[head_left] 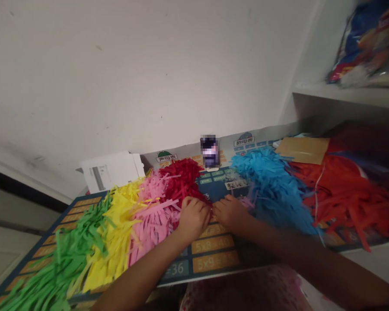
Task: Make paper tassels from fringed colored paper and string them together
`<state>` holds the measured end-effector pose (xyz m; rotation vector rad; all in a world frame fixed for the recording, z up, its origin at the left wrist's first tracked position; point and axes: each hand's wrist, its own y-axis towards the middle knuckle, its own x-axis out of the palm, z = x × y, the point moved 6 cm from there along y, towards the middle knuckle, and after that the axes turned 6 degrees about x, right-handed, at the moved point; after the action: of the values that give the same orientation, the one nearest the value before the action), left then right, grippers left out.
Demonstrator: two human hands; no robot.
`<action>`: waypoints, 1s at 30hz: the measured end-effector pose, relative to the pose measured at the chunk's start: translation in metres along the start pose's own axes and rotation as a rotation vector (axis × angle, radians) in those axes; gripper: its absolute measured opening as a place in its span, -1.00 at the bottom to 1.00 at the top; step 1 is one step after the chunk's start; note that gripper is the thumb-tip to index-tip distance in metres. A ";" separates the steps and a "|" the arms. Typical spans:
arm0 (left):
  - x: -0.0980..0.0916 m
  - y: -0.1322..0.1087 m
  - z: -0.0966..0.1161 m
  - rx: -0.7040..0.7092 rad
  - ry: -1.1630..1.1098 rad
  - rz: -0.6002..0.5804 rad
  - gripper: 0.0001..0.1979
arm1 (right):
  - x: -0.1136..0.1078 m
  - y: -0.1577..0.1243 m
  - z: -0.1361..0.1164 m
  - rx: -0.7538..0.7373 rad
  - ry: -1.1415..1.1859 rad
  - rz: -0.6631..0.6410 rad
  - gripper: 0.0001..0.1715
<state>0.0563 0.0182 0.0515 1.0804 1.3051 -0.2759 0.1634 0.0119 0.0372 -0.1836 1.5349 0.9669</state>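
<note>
My left hand (pixel 194 216) and my right hand (pixel 231 211) meet over the middle of the table, fingers curled, fingertips nearly touching. Between them runs the narrow end of a dark red paper fringe (pixel 184 177), and both hands pinch it; the exact grip is hidden by the fingers. Just left of my left hand lies a pink paper fringe (pixel 155 216). A light blue paper fringe (pixel 266 181) spreads beyond my right forearm. Close to my right fingers is a small clear packet (pixel 236 185) with a printed label.
Yellow (pixel 116 233) and green paper fringes (pixel 68 250) cover the table's left side. An orange-red fringe (pixel 350 194) lies at right, under a tan card (pixel 302 150). A phone (pixel 210 152) leans near the wall. White printed sheets (pixel 112 172) stand at back left. A shelf (pixel 350 91) juts out upper right.
</note>
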 end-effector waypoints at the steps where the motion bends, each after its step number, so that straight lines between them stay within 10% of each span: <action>1: -0.012 0.001 -0.001 -0.014 -0.017 0.048 -0.86 | -0.011 0.002 -0.002 0.045 0.033 0.039 -0.76; 10: -0.090 0.005 -0.001 -0.266 -0.433 0.383 -0.78 | -0.068 0.016 0.011 0.534 1.155 0.152 -0.84; 30: -0.043 0.003 -0.007 -0.520 -1.119 0.183 -0.81 | -0.048 0.011 0.019 0.614 1.595 0.231 -0.77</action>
<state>0.0411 0.0084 0.0910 0.4323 0.2294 -0.3086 0.1824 0.0118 0.0867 -0.3770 3.2839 0.3309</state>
